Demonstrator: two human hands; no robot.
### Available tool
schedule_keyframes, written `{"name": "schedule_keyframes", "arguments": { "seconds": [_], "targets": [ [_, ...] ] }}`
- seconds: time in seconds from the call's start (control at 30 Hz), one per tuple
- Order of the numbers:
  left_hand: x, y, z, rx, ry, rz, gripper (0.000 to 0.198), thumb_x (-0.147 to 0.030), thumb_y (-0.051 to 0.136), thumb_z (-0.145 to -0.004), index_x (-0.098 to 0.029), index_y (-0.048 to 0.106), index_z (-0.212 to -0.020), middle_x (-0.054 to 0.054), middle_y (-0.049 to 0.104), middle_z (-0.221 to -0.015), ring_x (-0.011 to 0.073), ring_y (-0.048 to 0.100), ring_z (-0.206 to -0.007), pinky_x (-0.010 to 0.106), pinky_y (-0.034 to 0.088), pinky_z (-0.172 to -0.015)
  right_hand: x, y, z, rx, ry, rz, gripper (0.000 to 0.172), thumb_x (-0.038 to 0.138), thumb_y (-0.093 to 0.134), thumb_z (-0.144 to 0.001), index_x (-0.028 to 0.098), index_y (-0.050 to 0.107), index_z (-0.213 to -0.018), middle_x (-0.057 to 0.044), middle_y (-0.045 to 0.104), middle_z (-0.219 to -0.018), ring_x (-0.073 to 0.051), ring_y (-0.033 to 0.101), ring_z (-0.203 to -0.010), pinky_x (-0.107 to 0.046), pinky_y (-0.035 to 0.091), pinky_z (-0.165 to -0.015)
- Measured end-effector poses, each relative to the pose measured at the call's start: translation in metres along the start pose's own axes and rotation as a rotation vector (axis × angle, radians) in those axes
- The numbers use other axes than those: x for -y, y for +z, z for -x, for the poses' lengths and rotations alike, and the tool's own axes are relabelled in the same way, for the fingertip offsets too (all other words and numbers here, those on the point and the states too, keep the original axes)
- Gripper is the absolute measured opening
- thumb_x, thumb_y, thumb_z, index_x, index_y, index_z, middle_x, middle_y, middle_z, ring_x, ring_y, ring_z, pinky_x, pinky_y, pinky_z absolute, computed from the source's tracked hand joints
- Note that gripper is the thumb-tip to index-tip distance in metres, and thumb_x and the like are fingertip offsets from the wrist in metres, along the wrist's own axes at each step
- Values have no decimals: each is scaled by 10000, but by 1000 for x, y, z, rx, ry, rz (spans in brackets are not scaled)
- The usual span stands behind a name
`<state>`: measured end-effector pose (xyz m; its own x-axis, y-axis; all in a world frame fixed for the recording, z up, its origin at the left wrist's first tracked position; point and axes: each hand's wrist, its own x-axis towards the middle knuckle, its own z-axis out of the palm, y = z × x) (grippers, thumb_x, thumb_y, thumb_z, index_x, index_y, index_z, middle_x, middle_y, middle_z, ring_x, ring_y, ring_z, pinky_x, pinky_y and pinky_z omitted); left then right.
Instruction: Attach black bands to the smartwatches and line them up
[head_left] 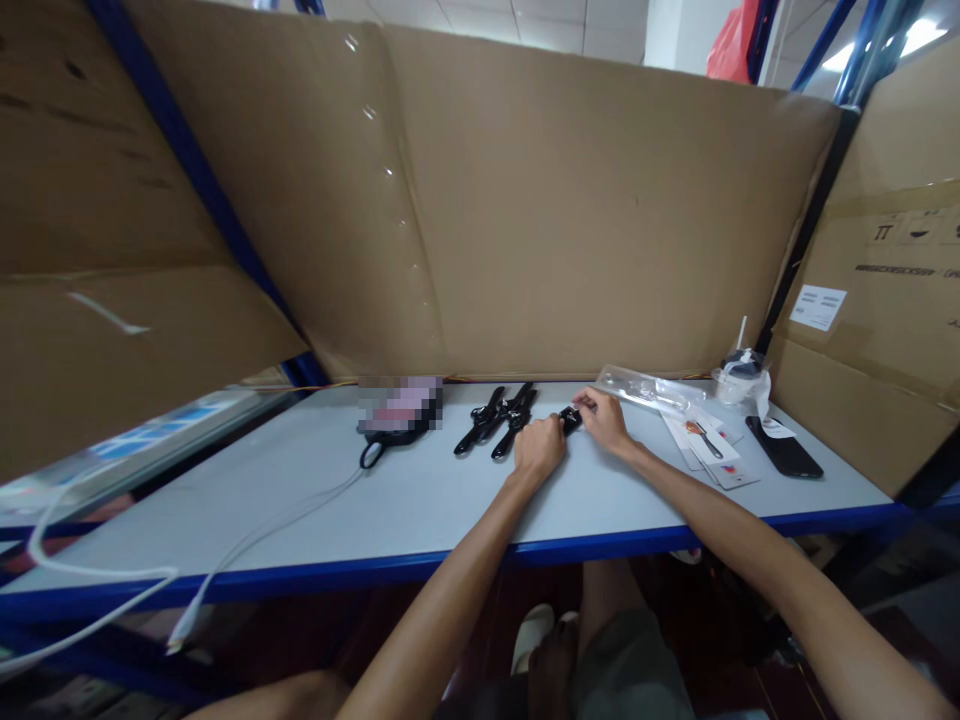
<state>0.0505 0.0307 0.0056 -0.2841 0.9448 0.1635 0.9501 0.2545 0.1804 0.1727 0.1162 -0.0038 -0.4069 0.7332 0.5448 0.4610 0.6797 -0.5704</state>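
My left hand (pixel 540 447) is closed around a glossy black long-handled utensil (pixel 571 419), low over the table. Most of the utensil is hidden by my fingers, so its exact kind does not show. At its far end, the fingers of my right hand (pixel 602 418) are pinched together against it. Left of my hands lie several similar black utensils (pixel 480 420), slim with rounded middle parts. To the right are printed cards (pixel 701 445), one picturing a dark-handled utensil with an orange-brown head. Behind these cards rests clear plastic packaging (pixel 649 388).
A black phone (pixel 784 448) and a lidded cup (pixel 739 378) stand at the right of the grey table (pixel 300 520). A dark-edged, partly blurred object (pixel 405 415) lies left, near a white cable (pixel 247 540). Cardboard walls (pixel 585 210) enclose the back and sides.
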Motion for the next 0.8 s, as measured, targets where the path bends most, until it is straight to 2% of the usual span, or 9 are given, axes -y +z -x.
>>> {"name": "schedule_keyframes", "arguments": {
  "seconds": [0.1,0.27,0.33,0.43,0.5,0.57,0.7,0.8],
  "targets": [
    [0,0,0,-3,-3,2,483,-340,275,-1034,-163,693,-1199,210,739,-1110,324,720,-1043,400,517,-851,1,-3,1,-35,46,79,296,114,500,-888,204,746,-1026,-30,760,-992,-179,674,-916,-268,483,-854],
    [1,2,-1,-12,0,9,477,-333,281,-1029,-162,698,-1184,211,743,-1099,332,721,-1039,410,523,-845,-1,-5,7,104,-69,161,320,98,540,-865,237,799,-993,-29,738,-1017,-171,660,-885,-260,468,-847],
    [1,2,-1,-10,1,11,485,-337,273,-1030,-159,696,-1187,214,742,-1101,333,721,-1039,415,525,-848,-1,-5,9,116,-86,173,301,122,551,-884,248,798,-1002,-23,739,-1021,-165,659,-900,-255,460,-852],
    [1,3,-2,-2,2,6,496,-348,265,-1032,-154,695,-1186,218,739,-1109,331,719,-1046,414,526,-852,1,-3,8,66,23,197,210,292,602,-937,236,773,-1044,-24,754,-953,-172,665,-865,-258,457,-788],
    [1,3,-3,1,1,-6,495,-350,265,-1033,-151,694,-1180,217,739,-1108,329,719,-1047,407,525,-847,3,0,7,75,127,233,265,437,622,-938,223,770,-988,-37,763,-901,-186,672,-836,-260,445,-730],
    [1,4,-3,0,10,-22,489,-345,265,-1033,-145,685,-1181,216,740,-1102,327,721,-1041,400,523,-837,4,3,5,121,186,266,314,495,623,-932,220,770,-889,-50,770,-883,-195,682,-832,-259,432,-699],
    [1,5,-1,-7,64,-52,467,-341,273,-1034,-140,654,-1212,214,739,-1087,321,722,-1026,394,519,-827,5,4,1,180,211,253,177,343,637,-911,227,769,-886,-33,780,-901,-182,690,-831,-243,419,-675],
    [1,6,0,-17,67,-41,458,-328,277,-1033,-138,649,-1221,218,738,-1082,315,721,-1026,399,511,-848,5,-3,1,199,157,289,144,279,635,-878,223,766,-899,-34,777,-893,-188,688,-839,-243,417,-676]
  ]
}}
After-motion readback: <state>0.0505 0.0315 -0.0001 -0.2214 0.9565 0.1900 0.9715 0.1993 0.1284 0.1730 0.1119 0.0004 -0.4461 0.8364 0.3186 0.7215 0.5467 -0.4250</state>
